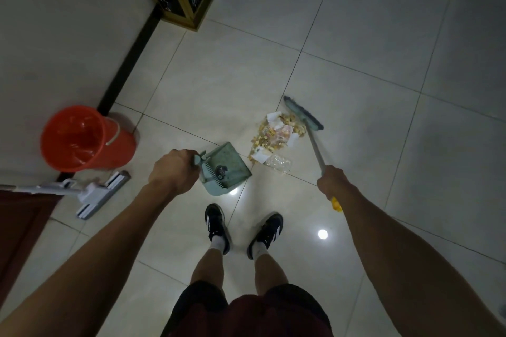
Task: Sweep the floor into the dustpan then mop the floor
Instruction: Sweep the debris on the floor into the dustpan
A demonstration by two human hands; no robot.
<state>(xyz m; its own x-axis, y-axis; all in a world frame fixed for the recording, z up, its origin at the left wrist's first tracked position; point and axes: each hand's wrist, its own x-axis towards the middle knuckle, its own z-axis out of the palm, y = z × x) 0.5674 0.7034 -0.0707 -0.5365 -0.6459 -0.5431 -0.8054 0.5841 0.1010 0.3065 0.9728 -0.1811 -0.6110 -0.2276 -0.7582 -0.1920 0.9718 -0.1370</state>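
My left hand (174, 171) grips the handle of a pale green dustpan (231, 163) that rests on the tiled floor, its mouth facing a pile of litter (276, 134). The pile holds peanut shells, paper scraps and a clear plastic wrapper (279, 163). One small dark object lies inside the pan. My right hand (332, 182) grips the grey handle of a broom (302, 113); its green head sits on the floor just behind the pile, on the far right side. A yellow handle end sticks out below my right hand.
An orange bucket (82, 138) stands by the wall at left. A grey flat mop (94, 193) lies on the floor below it. A dark wooden cabinet base (186, 11) stands at the top. My two shoes (243, 230) are just behind the dustpan.
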